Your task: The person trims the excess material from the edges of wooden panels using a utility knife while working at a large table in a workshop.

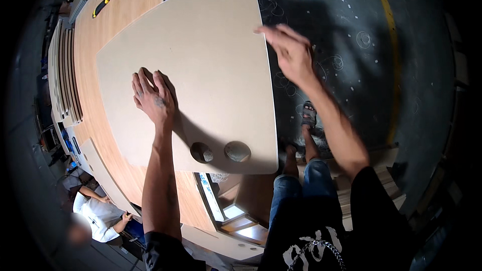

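Note:
A large pale board (201,75) with rounded corners and a thin white edge lies on the wood-grain worktop. Two round holes pass through its near end, including a right-hand hole (237,151). My left hand (152,96) rests on the board's upper face, left of its middle, fingers spread and holding nothing. At the right edge, my right hand (291,52) reaches in with a finger stretched out over the white edge. It is slightly smeared by motion, and its underside is hidden. I see nothing held in it.
A yellow-and-black utility knife (103,6) lies on the wood-grain worktop (138,0). Stacked panels (66,75) stand at left. A co-worker in a white shirt (100,216) handles a long panel at lower left. Thin curled strips (337,62) and scraps litter the dark floor.

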Available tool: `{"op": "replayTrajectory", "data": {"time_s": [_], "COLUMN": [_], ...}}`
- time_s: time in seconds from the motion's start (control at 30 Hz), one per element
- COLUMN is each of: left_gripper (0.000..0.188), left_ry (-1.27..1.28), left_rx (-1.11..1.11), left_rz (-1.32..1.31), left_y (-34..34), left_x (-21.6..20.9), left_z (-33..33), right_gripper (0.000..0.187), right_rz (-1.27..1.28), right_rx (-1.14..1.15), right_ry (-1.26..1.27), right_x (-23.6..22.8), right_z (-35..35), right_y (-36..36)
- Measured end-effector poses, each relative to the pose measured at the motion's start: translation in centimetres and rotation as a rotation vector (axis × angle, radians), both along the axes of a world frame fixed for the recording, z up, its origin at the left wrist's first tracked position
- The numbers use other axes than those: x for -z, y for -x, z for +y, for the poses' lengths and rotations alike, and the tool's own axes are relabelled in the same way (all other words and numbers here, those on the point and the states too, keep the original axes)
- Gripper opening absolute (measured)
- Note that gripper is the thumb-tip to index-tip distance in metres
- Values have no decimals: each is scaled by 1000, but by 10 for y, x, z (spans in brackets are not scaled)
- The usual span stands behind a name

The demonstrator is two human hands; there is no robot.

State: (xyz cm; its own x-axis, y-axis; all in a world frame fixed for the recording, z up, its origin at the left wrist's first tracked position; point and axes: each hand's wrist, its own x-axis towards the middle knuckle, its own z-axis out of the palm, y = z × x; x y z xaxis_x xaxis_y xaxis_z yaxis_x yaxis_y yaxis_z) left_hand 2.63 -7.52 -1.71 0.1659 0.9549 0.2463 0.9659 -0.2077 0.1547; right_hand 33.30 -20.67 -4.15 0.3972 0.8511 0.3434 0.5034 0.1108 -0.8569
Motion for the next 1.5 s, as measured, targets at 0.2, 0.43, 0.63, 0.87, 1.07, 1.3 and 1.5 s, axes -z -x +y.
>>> {"op": "replayTrajectory", "data": {"time_s": [0.2, 0.43, 0.63, 0.87, 1.07, 1.3, 1.5], "left_gripper": [60, 58, 57, 57, 59, 66, 66], "left_ry": [0, -61, -78, -81, -54, 1, -14], "left_rx": [57, 53, 80, 80, 71, 46, 568], "left_rz": [7, 68, 52, 74, 40, 83, 9], "left_y": [1, 6, 11, 10, 13, 13, -25], "left_x": [0, 6, 15, 10, 9, 13, -5], "left_z": [-2, 9, 8, 7, 7, 4, -36], "right_gripper": [39, 40, 50, 45, 56, 48, 41], "right_rz": [-136, 46, -80, -52, -52, 1131, 1522], "right_rx": [-120, -427, -15, 64, -324, 231, 656], "right_ry": [41, 256, 203, 141, 304, 708, 445], "right_x": [-9, -8, -21, -15, 4, -13, -26], "right_z": [-153, -316, -187, -235, -308, -341, -391], "right_y": [79, 144, 90, 150, 246, 213, 127]}}
